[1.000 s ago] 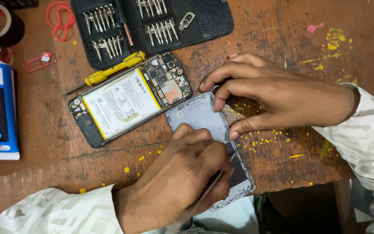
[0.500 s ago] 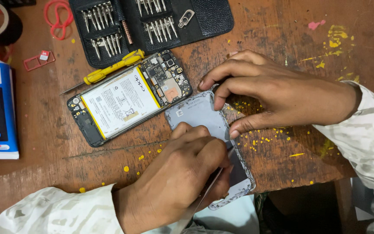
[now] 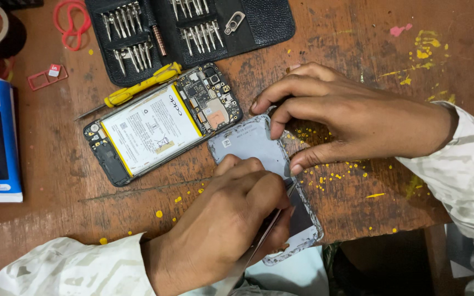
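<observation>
Two hands on one part: the grey back cover [image 3: 253, 145] lies flat on the wooden bench [image 3: 357, 49], its lower end jutting past the bench edge, just beside the opened phone body [image 3: 160, 123] with its white battery showing. Left hand [image 3: 226, 219] has its fingers closed round a thin flat blade [image 3: 261, 241], tip laid against the cover's right edge. Right hand [image 3: 352, 118] grips nothing; its fingers are spread, with fingertips pressing down on the cover's upper right edge to pin it. To do this step well, judging from the setup: keep the blade shallow, near parallel to the cover, so it scrapes rather than digs; short strokes; keep the pinning fingertips clear of the blade's path. The overhanging end is unsupported, so pressure there could flex or tip the cover; sliding it fully onto the bench would be safer. Yellow-handled screwdriver [image 3: 138, 87] and bit case [image 3: 193, 27] lie untouched above.
</observation>
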